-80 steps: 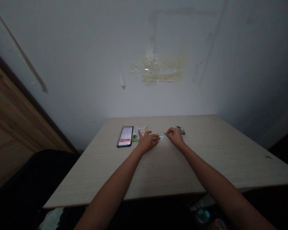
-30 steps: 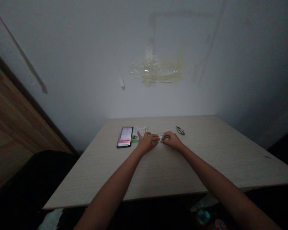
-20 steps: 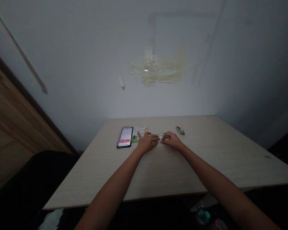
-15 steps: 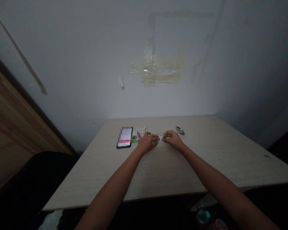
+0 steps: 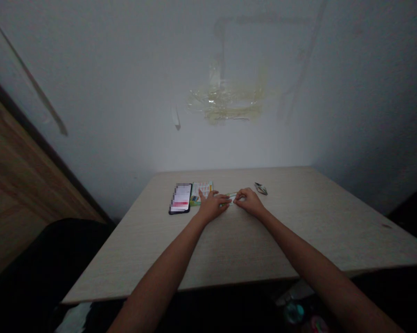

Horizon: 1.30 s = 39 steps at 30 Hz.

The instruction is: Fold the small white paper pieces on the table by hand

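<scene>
My left hand (image 5: 213, 205) lies flat with its fingers spread, pressing on a small pale strip with green edges (image 5: 232, 194), perhaps paper, that is partly covered by both hands. At the strip's right end, my right hand (image 5: 248, 200) has thumb and forefinger pinched together; whatever sits between the fingertips is too small to make out. Left of my left hand is a printed green-and-white booklet or packet (image 5: 202, 188), partly hidden by that hand. A phone (image 5: 180, 199) with a lit screen lies against its left side.
A small crumpled, shiny dark-and-light piece (image 5: 260, 188) lies just beyond my right hand. The pale wooden table (image 5: 236, 249) meets a wall with old tape (image 5: 229, 104). Below the table's front edge, a bottle with a teal cap (image 5: 295, 311) shows dimly.
My right hand has shifted very slightly, its fingers still pinched. My left hand stays in place, and the phone and booklet have not moved.
</scene>
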Tool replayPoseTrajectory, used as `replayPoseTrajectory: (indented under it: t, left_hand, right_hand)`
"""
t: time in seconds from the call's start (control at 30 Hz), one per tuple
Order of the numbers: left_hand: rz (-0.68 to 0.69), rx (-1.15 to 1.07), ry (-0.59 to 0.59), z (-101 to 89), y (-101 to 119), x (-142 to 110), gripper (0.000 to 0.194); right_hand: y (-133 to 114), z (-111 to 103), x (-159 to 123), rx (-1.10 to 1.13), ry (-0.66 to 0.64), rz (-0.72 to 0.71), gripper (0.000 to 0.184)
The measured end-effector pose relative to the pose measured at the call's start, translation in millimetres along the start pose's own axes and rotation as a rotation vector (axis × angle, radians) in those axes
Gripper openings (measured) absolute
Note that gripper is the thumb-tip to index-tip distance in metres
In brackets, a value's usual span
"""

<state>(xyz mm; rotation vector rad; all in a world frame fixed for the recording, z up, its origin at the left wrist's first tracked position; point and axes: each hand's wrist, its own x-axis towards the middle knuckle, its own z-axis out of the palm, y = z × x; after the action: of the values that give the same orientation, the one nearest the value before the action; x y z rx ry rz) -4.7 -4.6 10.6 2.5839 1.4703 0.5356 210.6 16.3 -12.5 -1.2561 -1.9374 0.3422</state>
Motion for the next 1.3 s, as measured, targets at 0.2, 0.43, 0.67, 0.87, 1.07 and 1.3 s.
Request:
replayPoseTrajectory:
  t: [0.2,0.43,0.67,0.87,1.07,1.3]
  left_hand:
    - [-0.010,-0.001,0.006,2.0,-0.9,0.8,0.027]
    - [0.004,-0.026,0.014,2.5,-2.1,0.9,0.026]
    - [-0.003,-0.004,-0.005,0.0,0.2,0.7,0.027]
    - [0.000,-0.009,-0.009,-0.4,-0.2,0.5,0.028]
    - [0.012,-0.009,0.018,2.0,-1.3,0.5,0.025]
    - [0.017,0.006,0.015,3.2,-2.2,0.5,0.027]
  right_hand:
    - [0.3,-0.9,2.0,-0.067,0.036,0.027,0.006]
    - [3.4,-1.3,5.4,-0.140,0.118,0.087,0.004]
    - [5.8,-1.7,9.0,-0.173,0.144,0.140,0.003]
    - [7.2,-2.1,10.0,-0.203,0.195,0.167,0.002]
    - [18.7,0.9,11.8,-0.072,0.210,0.159,0.003]
    - [22.3,1.8,11.8,0.052,0.210,0.113,0.004]
